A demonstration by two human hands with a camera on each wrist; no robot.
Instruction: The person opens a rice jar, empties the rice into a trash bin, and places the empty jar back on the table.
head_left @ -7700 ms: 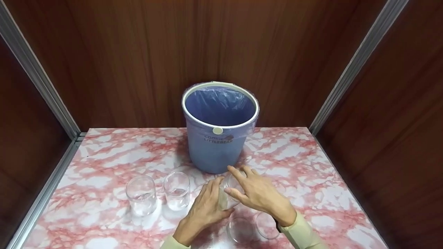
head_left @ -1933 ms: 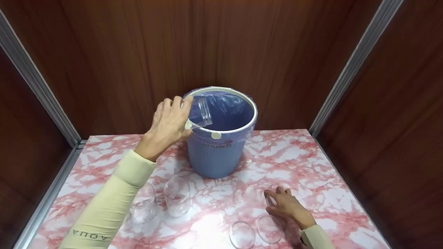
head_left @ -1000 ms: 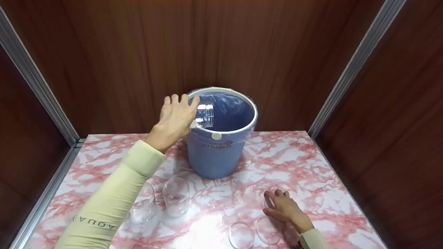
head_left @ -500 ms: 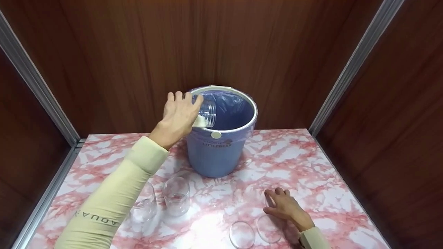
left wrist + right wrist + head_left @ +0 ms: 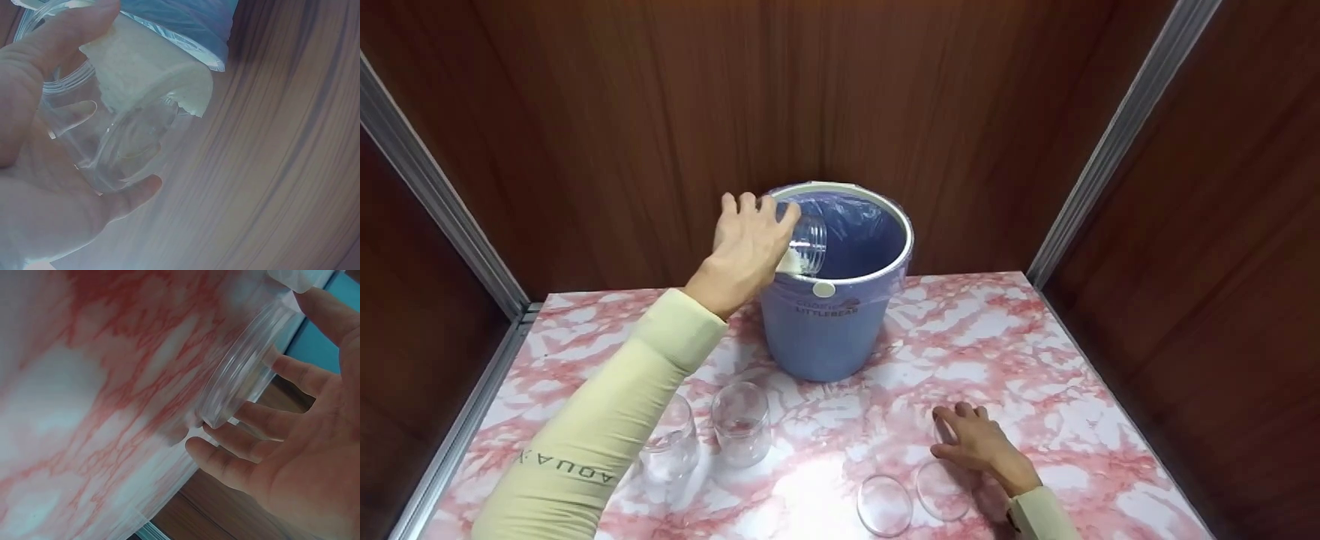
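Note:
My left hand [image 5: 746,244] grips a clear jar [image 5: 808,244], tipped on its side with its threaded mouth over the near left rim of a blue bin [image 5: 821,341]. In the left wrist view, an off-white patch [image 5: 152,64] with a ragged edge runs along the jar's lower side, and my thumb and fingers span the jar. Low on the right, my right hand [image 5: 979,446] holds a clear round lid [image 5: 242,371] by its edge, close over the marbled table. Two more clear lids, one [image 5: 884,506] beside the other [image 5: 943,491], lie just left of that hand.
Two clear jars, one [image 5: 740,427] upright and another [image 5: 671,450] partly behind my left sleeve [image 5: 607,405], stand on the left. A thin plastic liner [image 5: 847,214] covers the bin's inside. Wood-grain panels [image 5: 660,112] enclose the table [image 5: 997,337] behind and at both sides.
Both hands were on one jar at mid-table; my left hand then carried it to the bin and tipped it, while my right moved rightward with a lid. Lately the jar has shifted slightly rightward.

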